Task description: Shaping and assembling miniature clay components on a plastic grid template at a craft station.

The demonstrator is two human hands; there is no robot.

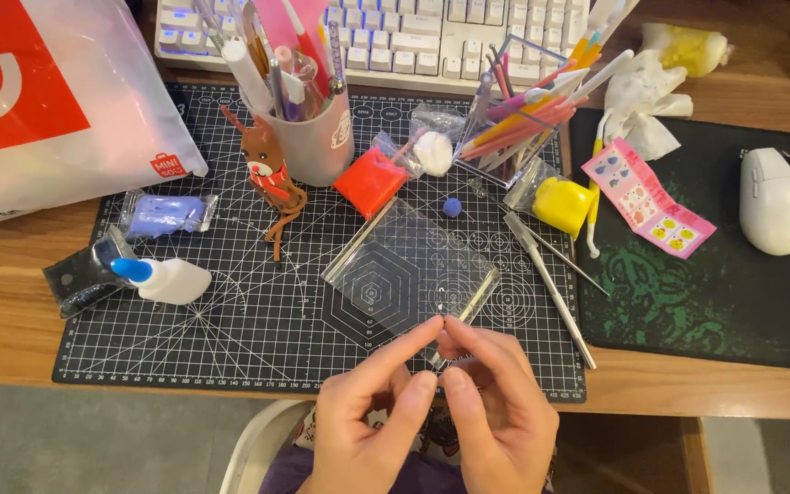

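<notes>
The left hand [368, 430] and the right hand [496, 416] meet over the near edge of the cutting mat [230, 320], fingertips drawn together; the left index finger and thumb press against the right thumb and forefinger, pinching something too small to make out between them. Just beyond the fingertips lies a clear acrylic square plate [404, 274], turned like a diamond so one corner points toward the hands and the opposite one toward the keyboard [395, 37]; it lies flat on the mat. Along its right edge a thin clear strip [468, 306] runs diagonally, its near end at the right thumb, its long axis slanting up to the right. Right of that a metal-handled tool [550, 288] lies with its long axis running from upper left down to lower right, a thin needle tool [564, 256] beside it. Further out sit a small blue ball [452, 208], a red clay packet [372, 181], a white clay packet [433, 151], a yellow clay tub [561, 203], a blue clay packet [168, 214], a glue bottle [166, 279] with blue cap pointing left, a reindeer figure [272, 178], a cup of pens [308, 128], a clear box of sculpting tools [528, 110], a pink leaflet [646, 197] and a white mouse [779, 199].
</notes>
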